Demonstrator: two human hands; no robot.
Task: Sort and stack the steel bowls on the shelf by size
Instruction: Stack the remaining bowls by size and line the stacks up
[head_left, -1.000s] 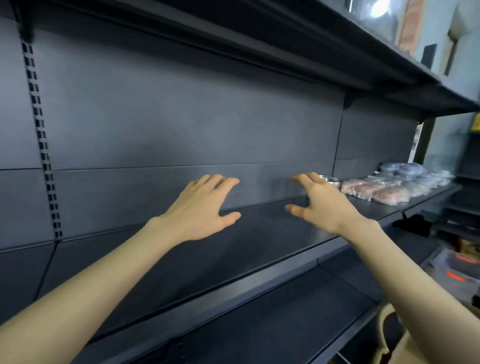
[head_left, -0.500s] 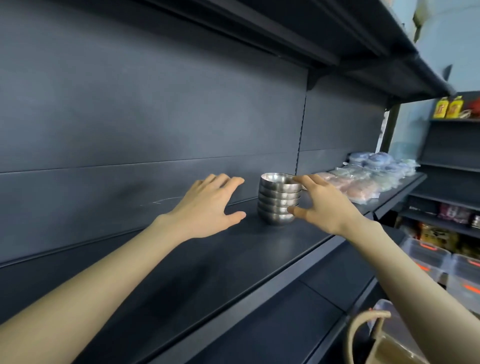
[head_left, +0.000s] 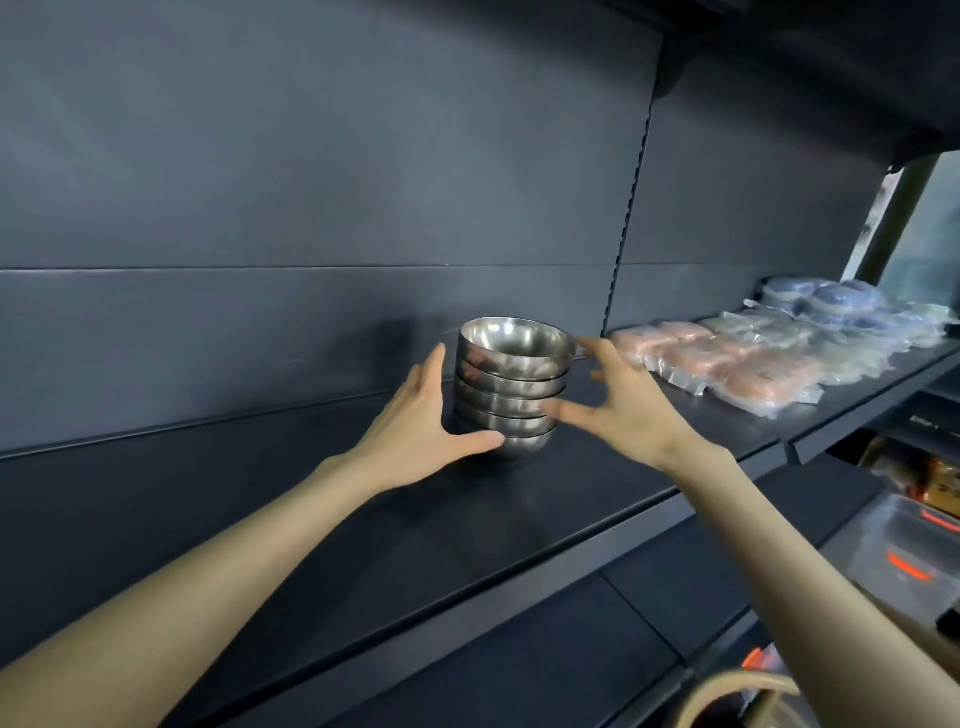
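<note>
I see my left hand (head_left: 421, 415) spread wide, its thumb touching the bottom of a nested stack of about 5 shiny round steel bowls (head_left: 511, 384) standing on the dark metal shelf (head_left: 363, 545). My right hand (head_left: 628, 402), unclenched, brackets the stack's other side. Clear plastic-wrapped packets (head_left: 727, 358) lie further right.

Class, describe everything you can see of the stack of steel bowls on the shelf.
The stack of steel bowls is about five shiny, round metal bowls nested upright, one inside another, the top one open and empty. It stands on the dark shelf near the back panel, left of the wrapped packets. The left hand cups its left side, thumb at the bottom bowl; the right hand reaches its right side, thumb near the lower bowls. Whether either hand grips firmly is unclear.
</note>
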